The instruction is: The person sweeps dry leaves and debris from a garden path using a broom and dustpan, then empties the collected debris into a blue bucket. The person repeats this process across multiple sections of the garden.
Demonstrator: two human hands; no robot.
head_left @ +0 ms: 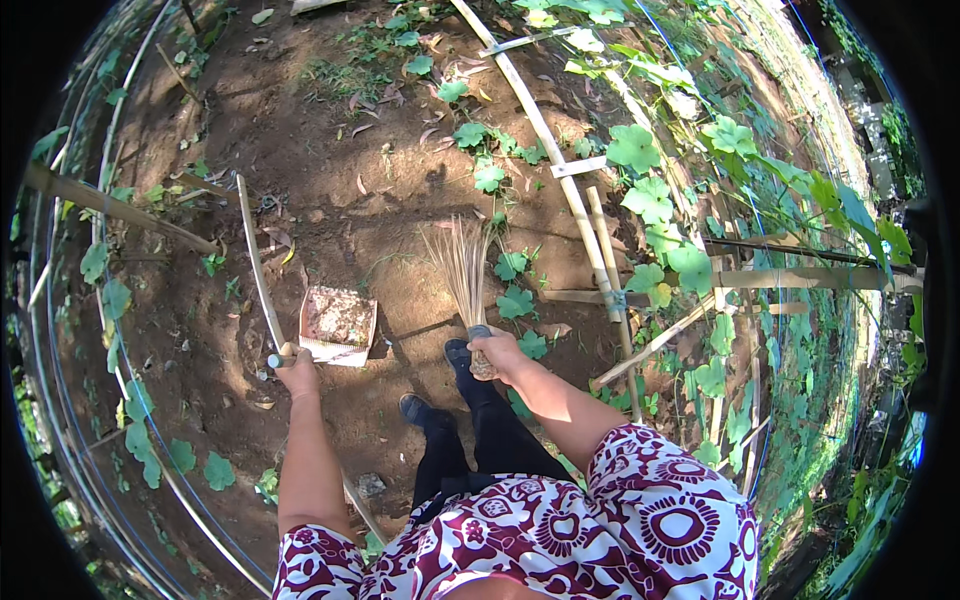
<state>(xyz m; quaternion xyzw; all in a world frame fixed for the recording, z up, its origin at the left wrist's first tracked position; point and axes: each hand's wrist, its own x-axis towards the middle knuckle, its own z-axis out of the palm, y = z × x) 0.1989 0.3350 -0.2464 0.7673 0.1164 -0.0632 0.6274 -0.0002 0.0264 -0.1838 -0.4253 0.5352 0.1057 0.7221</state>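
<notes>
Right hand: fingers wrapped round the bound grip of a stick broom, bristles pointing away from the body, fanned at the tips. Left hand: fingers curled tight round a handle seen nearly end-on, probably the dustpan's; the join is hidden, so can't confirm. Dustpan is ahead of the left hand, left of the broom, with loose debris spread inside. Can't tell whether the pan touches the soil or hangs just over it.

Risks, my read:
- Pan tips if the left wrist rolls; debris looks loose and would spill.
- Long pale pole runs close by the left hand; handle or pan could snag on it.
- Broom tips are near low vine leaves; a wide stroke right could tear them or catch stems.
- Shoes are close below the broom grip; pulling the bristles back could hit them.
- Uneven ground could leave a gap under the pan, letting fine bits slip beneath.
</notes>
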